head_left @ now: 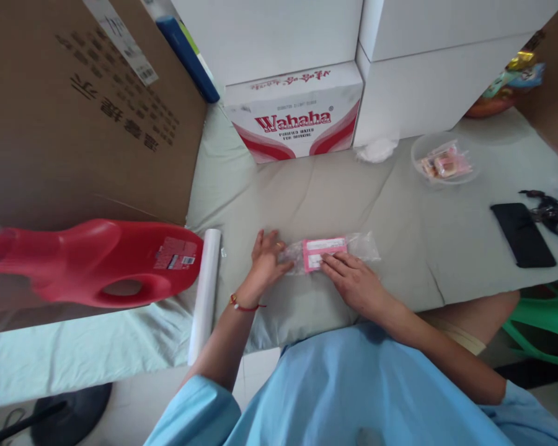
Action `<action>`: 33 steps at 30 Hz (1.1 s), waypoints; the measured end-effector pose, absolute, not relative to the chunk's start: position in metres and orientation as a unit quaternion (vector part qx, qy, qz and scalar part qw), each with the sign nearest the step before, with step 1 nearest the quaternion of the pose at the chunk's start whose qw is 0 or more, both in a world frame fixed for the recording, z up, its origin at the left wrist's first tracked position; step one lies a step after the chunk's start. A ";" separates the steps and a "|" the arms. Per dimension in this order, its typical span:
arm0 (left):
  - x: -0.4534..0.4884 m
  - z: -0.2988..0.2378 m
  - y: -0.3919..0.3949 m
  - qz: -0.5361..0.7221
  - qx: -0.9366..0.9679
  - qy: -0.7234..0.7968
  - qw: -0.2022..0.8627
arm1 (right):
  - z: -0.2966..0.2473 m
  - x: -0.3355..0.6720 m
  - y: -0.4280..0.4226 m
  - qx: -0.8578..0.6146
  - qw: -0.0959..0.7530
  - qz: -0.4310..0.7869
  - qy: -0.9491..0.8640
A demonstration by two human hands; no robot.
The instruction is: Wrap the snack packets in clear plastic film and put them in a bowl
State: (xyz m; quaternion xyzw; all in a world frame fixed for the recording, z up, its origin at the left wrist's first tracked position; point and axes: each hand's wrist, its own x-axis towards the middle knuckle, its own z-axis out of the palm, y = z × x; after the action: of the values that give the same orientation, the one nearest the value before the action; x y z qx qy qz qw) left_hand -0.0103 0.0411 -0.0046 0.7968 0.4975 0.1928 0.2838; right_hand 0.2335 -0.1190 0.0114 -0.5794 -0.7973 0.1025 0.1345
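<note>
A small pink packet with a white label [325, 244] lies on the cloth in front of me, with clear plastic film [363, 246] stretching out past both its sides. My right hand [356, 285] rests flat on the packet's lower part, its fingers extended over the label. At the left end of the film is my left hand [268, 260], fingers apart, thumb and fingertips touching the plastic. I see no firm grip in either hand. A red beaded bracelet [245, 305] circles my left wrist.
A white roll [205, 291] and a large red jug lying on its side [121, 263] are to the left, beside a cardboard box [88, 124]. Behind stands a Wahaha water carton [300, 118]. Rightward are a clear bowl of packets [421, 155] and a black phone [523, 235].
</note>
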 end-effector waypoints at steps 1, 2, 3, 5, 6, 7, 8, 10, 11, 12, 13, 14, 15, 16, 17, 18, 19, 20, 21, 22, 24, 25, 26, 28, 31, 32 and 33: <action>-0.016 0.000 0.036 0.187 0.800 0.487 0.298 | 0.010 0.233 -0.119 -0.580 0.137 0.105 -0.796; -0.022 0.005 0.031 0.184 0.792 0.485 0.322 | 0.009 0.232 -0.119 -0.580 0.141 0.109 -0.795; -0.027 0.010 0.026 0.183 0.773 0.493 0.356 | 0.009 0.232 -0.119 -0.578 0.149 0.112 -0.794; -0.034 0.019 0.018 0.207 0.694 0.531 0.441 | 0.009 0.232 -0.117 -0.575 0.183 0.113 -0.789; -0.035 0.021 0.015 0.228 0.640 0.554 0.481 | 0.011 0.233 -0.116 -0.576 0.210 0.109 -0.782; -0.035 0.022 0.013 0.251 0.590 0.573 0.510 | 0.014 0.235 -0.114 -0.579 0.243 0.102 -0.771; -0.033 0.021 0.011 0.271 0.554 0.586 0.526 | 0.018 0.238 -0.112 -0.583 0.277 0.091 -0.758; -0.028 0.018 0.010 0.297 0.517 0.599 0.535 | 0.028 0.245 -0.109 -0.579 0.325 0.072 -0.744; -0.026 0.015 0.010 0.303 0.510 0.603 0.534 | 0.033 0.250 -0.108 -0.570 0.328 0.070 -0.750; -0.024 0.013 0.009 0.307 0.506 0.605 0.532 | 0.038 0.254 -0.107 -0.558 0.313 0.075 -0.765; -0.023 0.011 0.009 0.311 0.502 0.607 0.532 | 0.041 0.259 -0.107 -0.549 0.284 0.084 -0.782; -0.023 0.010 0.009 0.314 0.498 0.609 0.531 | 0.042 0.263 -0.106 -0.550 0.248 0.094 -0.792; -0.023 0.009 0.009 0.316 0.496 0.610 0.531 | 0.042 0.268 -0.106 -0.565 0.215 0.102 -0.790; -0.023 0.008 0.009 0.317 0.494 0.611 0.531 | 0.040 0.272 -0.106 -0.594 0.190 0.106 -0.775; -0.024 0.007 0.008 0.317 0.493 0.613 0.531 | 0.037 0.276 -0.105 -0.632 0.177 0.107 -0.747; -0.025 0.007 0.008 0.316 0.493 0.613 0.530 | 0.033 0.279 -0.104 -0.672 0.175 0.108 -0.712; -0.026 0.006 0.007 0.315 0.494 0.614 0.529 | 0.029 0.282 -0.102 -0.705 0.180 0.113 -0.677; -0.027 0.006 0.006 0.315 0.496 0.614 0.527 | 0.025 0.285 -0.099 -0.728 0.189 0.123 -0.647; -0.027 0.005 0.006 0.315 0.500 0.614 0.524 | 0.022 0.286 -0.094 -0.742 0.198 0.137 -0.625; -0.027 0.004 0.005 0.315 0.504 0.614 0.520 | 0.021 0.286 -0.088 -0.750 0.203 0.153 -0.610; -0.027 0.002 0.004 0.315 0.515 0.614 0.508 | 0.020 0.284 -0.074 -0.760 0.198 0.184 -0.592; -0.027 0.001 0.003 0.315 0.521 0.615 0.501 | 0.021 0.281 -0.066 -0.763 0.189 0.197 -0.585; -0.026 0.000 0.002 0.315 0.528 0.617 0.491 | 0.022 0.278 -0.059 -0.765 0.179 0.210 -0.582; -0.024 -0.001 -0.002 0.316 0.543 0.623 0.466 | 0.025 0.272 -0.046 -0.759 0.162 0.240 -0.584; -0.020 -0.002 -0.010 0.319 0.566 0.642 0.407 | 0.023 0.271 -0.036 -0.733 0.170 0.315 -0.579; -0.019 -0.002 -0.013 0.318 0.574 0.650 0.384 | 0.020 0.272 -0.036 -0.723 0.187 0.349 -0.566; -0.018 -0.002 -0.016 0.315 0.581 0.658 0.361 | 0.017 0.275 -0.036 -0.713 0.210 0.383 -0.549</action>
State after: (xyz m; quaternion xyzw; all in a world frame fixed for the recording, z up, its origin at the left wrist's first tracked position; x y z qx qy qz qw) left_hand -0.0178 -0.0155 -0.0025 0.5810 0.6579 0.3151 0.3611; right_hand 0.2751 -0.0361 0.0168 -0.7125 -0.5491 0.3832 0.2097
